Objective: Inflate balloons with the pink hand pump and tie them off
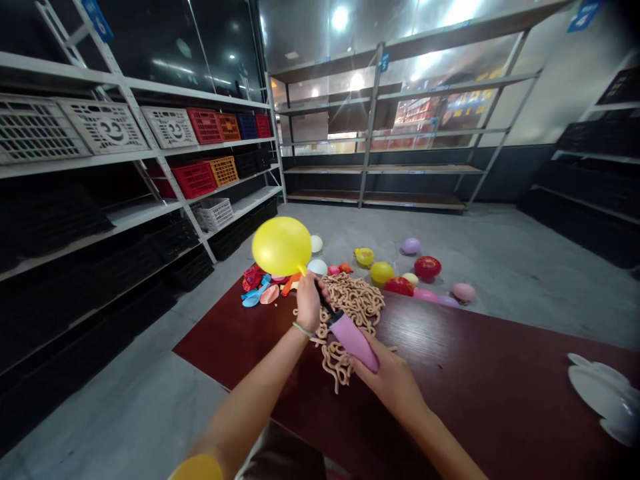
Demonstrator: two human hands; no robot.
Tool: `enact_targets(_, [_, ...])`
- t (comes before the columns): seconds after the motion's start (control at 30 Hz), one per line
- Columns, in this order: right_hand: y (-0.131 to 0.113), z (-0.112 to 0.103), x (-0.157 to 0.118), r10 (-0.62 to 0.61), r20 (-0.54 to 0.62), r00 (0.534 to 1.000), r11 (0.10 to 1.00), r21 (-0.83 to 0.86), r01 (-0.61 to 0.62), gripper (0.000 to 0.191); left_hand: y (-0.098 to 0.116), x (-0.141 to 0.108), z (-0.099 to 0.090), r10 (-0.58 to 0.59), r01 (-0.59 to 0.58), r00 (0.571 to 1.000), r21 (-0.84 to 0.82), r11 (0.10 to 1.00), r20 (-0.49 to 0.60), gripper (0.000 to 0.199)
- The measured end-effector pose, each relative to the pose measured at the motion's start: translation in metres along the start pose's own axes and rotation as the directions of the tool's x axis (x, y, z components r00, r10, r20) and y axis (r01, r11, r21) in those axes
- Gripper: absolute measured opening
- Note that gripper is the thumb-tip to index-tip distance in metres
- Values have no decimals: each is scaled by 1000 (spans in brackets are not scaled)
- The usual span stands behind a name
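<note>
An inflated yellow balloon stands over the far left part of the table, its neck pointing down toward me. My left hand is closed around the balloon's neck and the black nozzle end of a hand pump. The pump has a pink barrel, and my right hand is wrapped round its near end. Beneath both hands lies a tangled heap of beige, rope-like strands. Left of the heap are flat, uninflated balloons in blue, red and orange. My left fingers partly hide where balloon and nozzle meet.
The dark red table carries white dishes at its right end. Beyond its far edge, several inflated balloons lie on the grey floor. Shelving with plastic crates lines the left; metal racks stand at the back.
</note>
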State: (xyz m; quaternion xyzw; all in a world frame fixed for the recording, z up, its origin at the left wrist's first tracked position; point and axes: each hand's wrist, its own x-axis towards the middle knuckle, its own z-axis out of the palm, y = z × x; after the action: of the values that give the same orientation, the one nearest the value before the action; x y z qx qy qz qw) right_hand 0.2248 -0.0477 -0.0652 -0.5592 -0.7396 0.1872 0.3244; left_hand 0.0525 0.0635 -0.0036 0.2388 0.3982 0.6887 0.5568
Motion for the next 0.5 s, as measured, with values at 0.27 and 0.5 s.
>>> enact_targets(0.27, [-2, 3, 0, -27, -4, 1000, 999, -18, 27, 58, 4, 19, -3, 53, -57, 996, 53, 997, 72, 25])
enact_targets(0.5, [0, -2, 1, -99, -26, 995, 993, -68, 97, 58, 62, 56, -3, 205, -207, 977, -33, 978, -65, 19])
